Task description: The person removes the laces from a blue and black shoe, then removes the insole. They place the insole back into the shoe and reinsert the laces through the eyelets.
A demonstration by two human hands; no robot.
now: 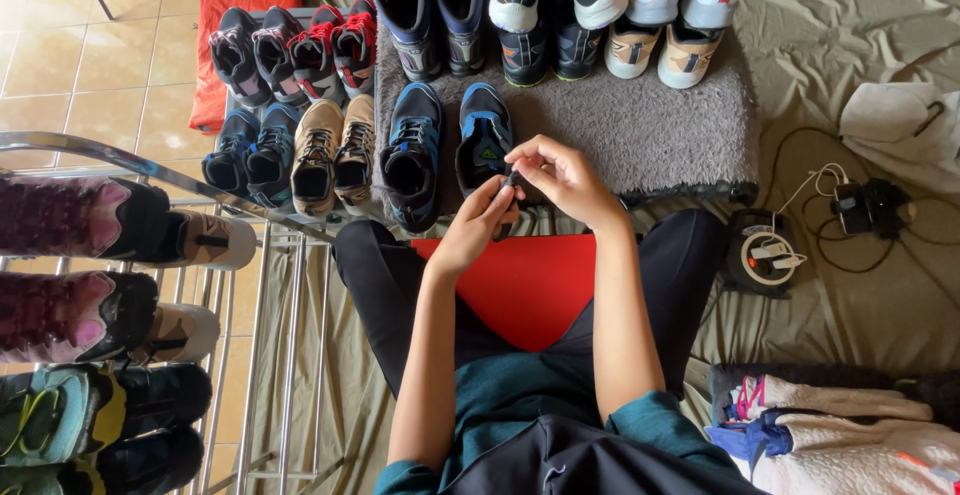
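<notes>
From the head camera we look down on our own lap, where a flat red board (530, 285) rests across our black trousers. Our left hand (478, 227) and right hand (562, 177) meet just above its far edge, and between their fingertips they pinch a small dark object (511, 177), too small for us to tell what it is. Both hands are closed in a fine pinch on it, not clenched into fists.

Directly behind the hands lies a blue and black shoe (484, 135), touching its partner, another blue shoe (412, 150), on a grey fleecy mat (650, 125). To the left of these we see a pair of tan shoes (335, 145), and along the far edge of the mat a row of more sports shoes (560, 5), some stacked on others.

At our left stands a metal rack (285, 305) holding purple boots (70, 215) and other footwear. To our right, on the olive sheet (860, 285), sits a round cable reel (768, 253) with a charger (870, 205) plugged nearby.
</notes>
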